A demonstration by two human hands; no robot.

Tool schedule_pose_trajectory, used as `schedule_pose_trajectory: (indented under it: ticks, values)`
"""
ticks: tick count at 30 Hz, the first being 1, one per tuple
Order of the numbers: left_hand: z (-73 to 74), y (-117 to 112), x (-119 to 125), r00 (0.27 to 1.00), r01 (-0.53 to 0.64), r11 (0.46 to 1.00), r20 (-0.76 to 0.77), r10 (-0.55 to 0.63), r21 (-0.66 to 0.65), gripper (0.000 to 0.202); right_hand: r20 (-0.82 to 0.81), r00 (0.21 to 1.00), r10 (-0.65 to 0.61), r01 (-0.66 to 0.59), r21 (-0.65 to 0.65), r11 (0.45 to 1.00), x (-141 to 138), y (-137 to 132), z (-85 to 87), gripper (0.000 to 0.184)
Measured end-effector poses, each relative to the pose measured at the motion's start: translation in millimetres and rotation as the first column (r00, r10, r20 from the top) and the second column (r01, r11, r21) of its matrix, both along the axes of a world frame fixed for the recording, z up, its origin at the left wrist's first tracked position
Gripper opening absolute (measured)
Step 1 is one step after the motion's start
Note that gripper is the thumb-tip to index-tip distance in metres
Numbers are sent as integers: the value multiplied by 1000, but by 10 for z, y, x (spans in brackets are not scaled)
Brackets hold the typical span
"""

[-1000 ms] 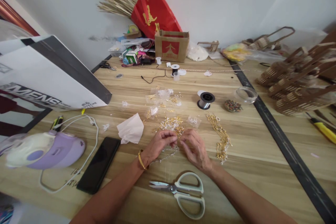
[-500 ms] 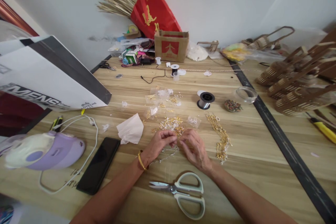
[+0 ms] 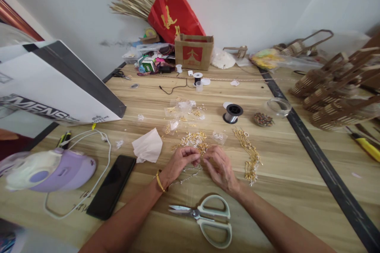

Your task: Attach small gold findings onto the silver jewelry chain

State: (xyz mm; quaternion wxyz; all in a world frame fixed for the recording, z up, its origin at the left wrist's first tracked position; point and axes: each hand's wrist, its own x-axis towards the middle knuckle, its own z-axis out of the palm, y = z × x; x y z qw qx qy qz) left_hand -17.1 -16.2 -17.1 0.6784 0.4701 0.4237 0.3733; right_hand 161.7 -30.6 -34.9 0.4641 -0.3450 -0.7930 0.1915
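My left hand (image 3: 181,161), with a gold bangle (image 3: 160,181) at its wrist, is pinched over the table. My right hand (image 3: 219,168) faces it, thumb and fingers also pinched, the fingertips almost meeting. Whatever is between the fingers is too small to make out. A silver beaded chain (image 3: 190,174) lies looped beneath my left hand, its upper end close to the fingertips. Just beyond both hands spreads a pile of gold and clear beads (image 3: 193,139). Scissors (image 3: 204,217) with pale handles lie between my forearms, blades slightly apart.
Gold chains (image 3: 248,154) lie to the right, near a wire spool (image 3: 232,113) and a glass jar (image 3: 277,107). A small bag of rings (image 3: 218,136) is beyond my right hand. Leftward are a paper tissue (image 3: 147,145), a black phone (image 3: 112,187) and a white box (image 3: 59,87).
My hands hold nearly the same pose and place. At the far left edge, behind the white box, a person in dark red has shifted, and some skin now shows there.
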Motion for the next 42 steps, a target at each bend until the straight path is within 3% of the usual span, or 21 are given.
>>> schedule_pose_trajectory:
  ticks: [15,21,32,42]
  values:
    - [-19,3,13,999,-24,999,22,25,-45,28,-2,1000,-21,21,0,1000,-9,-5,17,10]
    - [-82,-5,34,992,-47,993,112,59,-107,27,-3,1000,-12,12,6,1000,-9,-4,12,10]
    - [-15,-29,89,978,-79,977,174,114,-196,32,-29,999,-38,39,42,998,-22,-15,12,10]
    - [9,-19,92,978,-91,984,172,117,-151,26,-25,1000,-9,10,34,999,-16,-4,0,10]
